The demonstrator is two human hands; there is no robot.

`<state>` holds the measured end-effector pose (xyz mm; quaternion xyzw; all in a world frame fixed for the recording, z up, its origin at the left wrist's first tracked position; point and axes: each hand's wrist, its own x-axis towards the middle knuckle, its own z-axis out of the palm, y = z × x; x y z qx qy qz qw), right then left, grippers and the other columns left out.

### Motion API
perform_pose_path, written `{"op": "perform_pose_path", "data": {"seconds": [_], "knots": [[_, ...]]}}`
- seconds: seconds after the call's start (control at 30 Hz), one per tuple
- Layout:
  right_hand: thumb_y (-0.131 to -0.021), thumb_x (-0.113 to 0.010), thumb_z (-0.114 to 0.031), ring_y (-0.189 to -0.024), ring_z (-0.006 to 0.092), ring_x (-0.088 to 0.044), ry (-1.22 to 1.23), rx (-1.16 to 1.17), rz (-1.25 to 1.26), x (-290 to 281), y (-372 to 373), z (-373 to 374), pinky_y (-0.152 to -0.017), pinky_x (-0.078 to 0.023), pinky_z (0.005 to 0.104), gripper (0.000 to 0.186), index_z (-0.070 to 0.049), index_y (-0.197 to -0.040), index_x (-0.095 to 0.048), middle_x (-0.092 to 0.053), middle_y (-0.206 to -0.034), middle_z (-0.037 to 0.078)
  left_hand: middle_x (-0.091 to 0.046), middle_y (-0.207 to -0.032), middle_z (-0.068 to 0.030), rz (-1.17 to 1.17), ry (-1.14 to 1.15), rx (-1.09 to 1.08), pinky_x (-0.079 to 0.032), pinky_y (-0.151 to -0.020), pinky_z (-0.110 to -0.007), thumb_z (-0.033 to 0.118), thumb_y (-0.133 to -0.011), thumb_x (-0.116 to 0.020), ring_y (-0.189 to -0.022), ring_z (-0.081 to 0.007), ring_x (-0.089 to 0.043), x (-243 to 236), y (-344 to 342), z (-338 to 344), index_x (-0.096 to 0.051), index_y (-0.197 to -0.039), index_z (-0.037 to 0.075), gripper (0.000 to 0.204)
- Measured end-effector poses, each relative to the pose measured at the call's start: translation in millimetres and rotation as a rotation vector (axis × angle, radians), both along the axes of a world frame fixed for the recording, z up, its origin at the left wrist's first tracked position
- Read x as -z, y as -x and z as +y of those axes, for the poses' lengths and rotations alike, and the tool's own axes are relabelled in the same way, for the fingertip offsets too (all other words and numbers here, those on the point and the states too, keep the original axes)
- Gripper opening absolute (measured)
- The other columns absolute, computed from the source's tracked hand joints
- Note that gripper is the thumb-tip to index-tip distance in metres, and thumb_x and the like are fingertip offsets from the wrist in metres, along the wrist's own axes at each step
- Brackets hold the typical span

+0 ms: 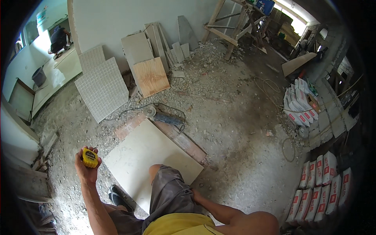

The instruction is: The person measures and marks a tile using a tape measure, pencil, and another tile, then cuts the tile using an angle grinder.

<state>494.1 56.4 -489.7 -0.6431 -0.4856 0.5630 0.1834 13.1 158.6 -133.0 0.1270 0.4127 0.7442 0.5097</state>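
My left hand [87,172] grips a yellow tape measure [89,158], held over the gritty floor to the left of a large pale square tile [131,158]. My right hand [194,196] rests against the side of my grey shorts, its fingers mostly hidden by my leg and the cloth. My right knee is over the tile, and a dark shoe shows at its left edge. Just beyond the tile lies an angle grinder [164,117] with a dark cord, beside dusty reddish boards [184,145].
Tile offcuts [133,46], gridded tiles [100,90] and plywood [152,76] lean against the far wall. A wooden trestle [220,32] stands behind rubble. Stacked sacks [317,196] and more sacks [297,102] line the right. At upper left another person [58,39] bends near a bucket [38,77].
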Motion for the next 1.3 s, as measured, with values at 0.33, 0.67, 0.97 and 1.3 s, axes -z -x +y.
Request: {"op": "perform_pose_path", "data": {"seconds": [0.33, 0.67, 0.97, 1.3], "knots": [[-0.08, -0.073, -0.013, -0.107, 0.0254, -0.064, -0.161, -0.54, -0.118, -9.5, -25.2, 20.7, -0.098, -0.048, 0.0388, 0.048, 0.004, -0.124, -0.063, -0.067, -0.126, 0.016, -0.064, -0.105, -0.0061, -0.036, -0.009, 0.036, -0.055, -0.069, -0.038, 0.035, -0.093, -0.059, -0.102, -0.0232, -0.064, 2.6, -18.0, 14.7, -0.059, -0.112, 0.012, 0.03], [-0.096, -0.062, -0.018, -0.116, 0.0224, -0.059, 0.168, 0.013, 0.195, 11.5, -30.5, -5.7, -0.1, -0.048, 0.0371, 0.043, 0.0, -0.135, -0.057, -0.063, -0.131, 0.012, -0.064, -0.107, -0.0048, 0.122, 0.055, 0.111, -0.055, -0.069, -0.037, 0.038, -0.091, -0.059, -0.1, -0.0204, -0.063, 1.6, -25.1, 15.5, -0.063, -0.113, 0.012, 0.034], [-0.087, -0.073, -0.023, -0.118, 0.0214, -0.058, 0.446, -0.284, 0.195, -66.7, -34.6, 39.2, -0.101, -0.047, 0.0399, 0.056, 0.002, -0.134, -0.057, -0.062, -0.133, 0.013, -0.062, -0.107, -0.0058, 0.167, 0.106, 0.159, -0.055, -0.072, -0.039, 0.037, -0.094, -0.055, -0.104, -0.0212, -0.06, 0.6, -43.2, 8.8, -0.062, -0.114, 0.011, 0.034], [-0.079, -0.078, -0.018, -0.115, 0.0263, -0.06, -0.185, -0.558, -0.449, 10.3, -38.7, 14.3, -0.098, -0.048, 0.0414, 0.06, -0.003, -0.134, -0.057, -0.065, -0.124, 0.016, -0.062, -0.104, -0.0041, 0.243, 0.119, 0.146, -0.054, -0.073, -0.04, 0.041, -0.09, -0.059, -0.101, -0.0193, -0.06, 6.4, -34.4, 1.2, -0.061, -0.112, 0.013, 0.035]]}}
